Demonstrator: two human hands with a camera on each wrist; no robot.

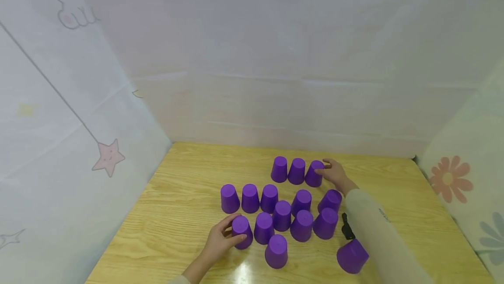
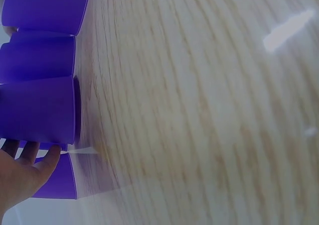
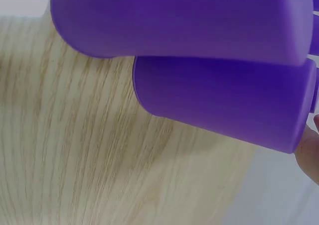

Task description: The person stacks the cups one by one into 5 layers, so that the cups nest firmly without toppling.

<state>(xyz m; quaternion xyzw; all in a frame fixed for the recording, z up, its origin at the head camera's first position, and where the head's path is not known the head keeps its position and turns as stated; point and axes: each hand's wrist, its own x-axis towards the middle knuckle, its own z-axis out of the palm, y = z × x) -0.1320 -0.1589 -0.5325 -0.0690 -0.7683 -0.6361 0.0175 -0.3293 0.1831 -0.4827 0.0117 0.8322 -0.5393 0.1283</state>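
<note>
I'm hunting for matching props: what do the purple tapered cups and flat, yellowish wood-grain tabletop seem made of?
Purple tapered cups: probably moulded plastic, satin finish, judging by the smooth, even colour and soft sheen.
Flat, yellowish wood-grain tabletop: wood or printed laminate, fairly glossy; grain streaks and a bright reflection show, but which it is stays open.

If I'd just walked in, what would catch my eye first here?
Probably the bright purple cups, mostly standing upside down in loose rows on the wooden table. Next, the left hand around the near-left cup, and the right hand at the far row's right-end cup. A pink star also stands out on the left backdrop.
</note>
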